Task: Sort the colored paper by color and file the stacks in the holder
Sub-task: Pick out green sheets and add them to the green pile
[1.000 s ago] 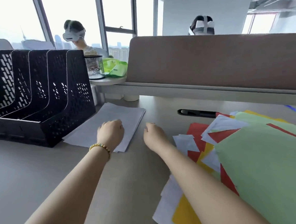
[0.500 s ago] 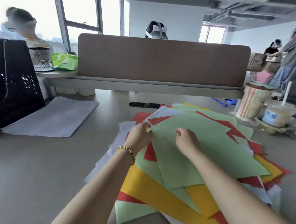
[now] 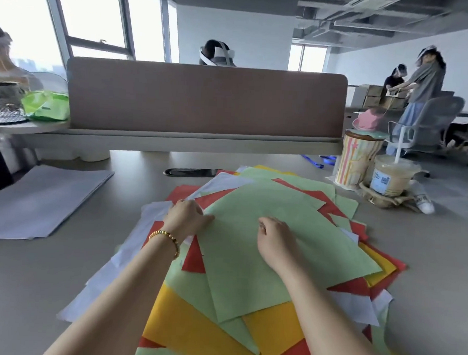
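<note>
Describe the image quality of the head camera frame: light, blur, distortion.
Head view: the windows at upper left are blown out to white; wide-angle distortion bends the desk divider and stretches the forearms; the people at the edges are smeared; the top green sheet and both hands, left hand and right hand, are evenly lit with soft shadows.

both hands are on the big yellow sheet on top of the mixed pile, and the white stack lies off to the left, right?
Not quite: the head view shows the top sheet is light green, not yellow. The left hand is at its left edge, the right hand rests on it, and the white stack does lie to the left of the mixed pile.
</note>
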### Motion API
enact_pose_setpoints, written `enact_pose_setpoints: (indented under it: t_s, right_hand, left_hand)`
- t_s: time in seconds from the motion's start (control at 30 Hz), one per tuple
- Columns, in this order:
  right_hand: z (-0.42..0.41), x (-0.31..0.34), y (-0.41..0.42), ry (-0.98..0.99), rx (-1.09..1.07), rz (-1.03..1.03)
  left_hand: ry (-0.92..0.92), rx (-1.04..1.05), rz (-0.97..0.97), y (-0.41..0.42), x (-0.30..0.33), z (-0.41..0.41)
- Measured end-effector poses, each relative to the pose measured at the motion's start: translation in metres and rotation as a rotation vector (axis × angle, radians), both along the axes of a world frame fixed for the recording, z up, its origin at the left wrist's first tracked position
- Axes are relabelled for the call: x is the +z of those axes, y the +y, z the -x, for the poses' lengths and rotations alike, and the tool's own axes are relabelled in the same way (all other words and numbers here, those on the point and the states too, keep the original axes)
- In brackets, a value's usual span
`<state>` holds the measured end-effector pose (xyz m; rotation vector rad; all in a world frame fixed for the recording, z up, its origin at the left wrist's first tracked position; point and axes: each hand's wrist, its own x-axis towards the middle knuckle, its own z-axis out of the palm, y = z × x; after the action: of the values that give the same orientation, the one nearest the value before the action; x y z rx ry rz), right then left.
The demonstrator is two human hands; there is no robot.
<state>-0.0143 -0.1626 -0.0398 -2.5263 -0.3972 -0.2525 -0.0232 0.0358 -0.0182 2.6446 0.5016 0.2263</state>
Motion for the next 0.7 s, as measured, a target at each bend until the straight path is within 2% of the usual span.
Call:
enact_pose_setpoints:
  t_s: [0.17, 0.3, 0.4, 0.5, 0.53, 0.63, 0.7]
  right_hand:
    - [-0.003, -0.001, -0.001, 0.014, 0.021, 0.016]
    - [-0.002, 0.000, -0.003, 0.032, 0.056, 0.003]
    - [0.002, 0.001, -0.003, 0.030, 0.092, 0.023]
    - [0.001, -0.001, 0.000, 0.008, 0.087, 0.057]
    - [0.000, -0.001, 0.001, 0.001, 0.084, 0.062]
    - [-0.001, -0.002, 0.002, -0.014, 0.082, 0.077]
    - [-0.002, -0.002, 0.002, -0.013, 0.084, 0.078]
  left_hand:
    - [0.003, -0.016, 0.166, -0.012, 0.001, -0.006]
    - [0.008, -0.002, 0.120, -0.015, -0.006, -0.003]
    - [0.043, -0.033, 0.154, -0.012, -0.011, -0.001]
    - [-0.075, -0.009, 0.320, -0.013, -0.003, -0.001]
    - [-0.122, 0.007, 0.323, -0.014, -0.002, -0.002]
    - [-0.209, 0.024, 0.135, -0.015, 0.000, -0.002]
    - [-0.256, 0.010, 0.221, -0.017, 0.000, -0.001]
